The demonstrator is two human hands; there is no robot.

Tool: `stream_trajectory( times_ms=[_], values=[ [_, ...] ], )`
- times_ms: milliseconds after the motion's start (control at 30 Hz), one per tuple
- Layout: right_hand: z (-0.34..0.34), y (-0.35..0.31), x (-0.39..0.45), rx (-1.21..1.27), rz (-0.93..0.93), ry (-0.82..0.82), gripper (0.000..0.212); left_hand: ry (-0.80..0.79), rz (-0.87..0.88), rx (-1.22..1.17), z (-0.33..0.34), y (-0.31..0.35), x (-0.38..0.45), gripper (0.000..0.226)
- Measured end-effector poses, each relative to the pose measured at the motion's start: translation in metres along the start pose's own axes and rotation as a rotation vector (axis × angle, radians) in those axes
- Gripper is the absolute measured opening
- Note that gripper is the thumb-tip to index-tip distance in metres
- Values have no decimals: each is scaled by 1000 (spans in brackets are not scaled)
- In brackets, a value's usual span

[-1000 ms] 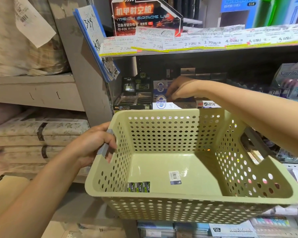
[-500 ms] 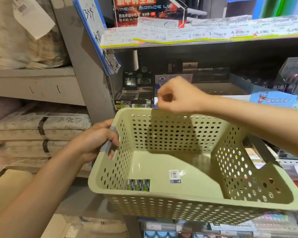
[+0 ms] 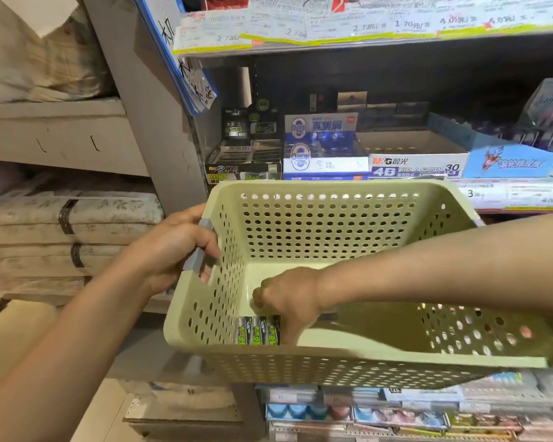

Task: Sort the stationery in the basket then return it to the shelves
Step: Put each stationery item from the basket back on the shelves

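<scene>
Writing: the shelf boxes [image 3: 419, 165] behind the basket read "M&G", "4B" and "30"; price tags [image 3: 300, 30] above show "1.70" and "2.7"; the small packs [image 3: 258, 330] in the basket carry "30%".
Basket: my pale green perforated basket [image 3: 332, 224] is held up in front of the shelves.
Left hand: my left hand [image 3: 173, 247] grips the grey side handle [image 3: 198, 247].
Right hand: half a second ago my right hand [image 3: 289, 301] was up at the far rim; now it is down inside, fingers curled, touching the packs at the near wall. Whether I pinch them, I cannot tell.
Room: the basket floor to the right of my hand lies bare.
</scene>
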State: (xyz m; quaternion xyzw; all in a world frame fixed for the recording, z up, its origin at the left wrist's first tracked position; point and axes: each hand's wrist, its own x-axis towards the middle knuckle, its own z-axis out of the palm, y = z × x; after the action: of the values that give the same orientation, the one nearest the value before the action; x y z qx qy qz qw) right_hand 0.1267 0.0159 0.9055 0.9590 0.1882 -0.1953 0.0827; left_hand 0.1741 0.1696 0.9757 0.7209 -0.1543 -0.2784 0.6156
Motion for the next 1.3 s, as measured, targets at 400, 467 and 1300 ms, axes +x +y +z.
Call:
stream_trajectory(
  times_ms=[400,467,1300],
  values=[
    [23,-25,2,-205,66,86,46,-44,1,-42,2,-11,4,54],
    [26,-26,4,-216,80,92,41,-39,5,-30,3,-13,6,55],
    [4,16,6,-314,-91,25,65,-5,-17,-24,-4,-11,11,53]
  ],
)
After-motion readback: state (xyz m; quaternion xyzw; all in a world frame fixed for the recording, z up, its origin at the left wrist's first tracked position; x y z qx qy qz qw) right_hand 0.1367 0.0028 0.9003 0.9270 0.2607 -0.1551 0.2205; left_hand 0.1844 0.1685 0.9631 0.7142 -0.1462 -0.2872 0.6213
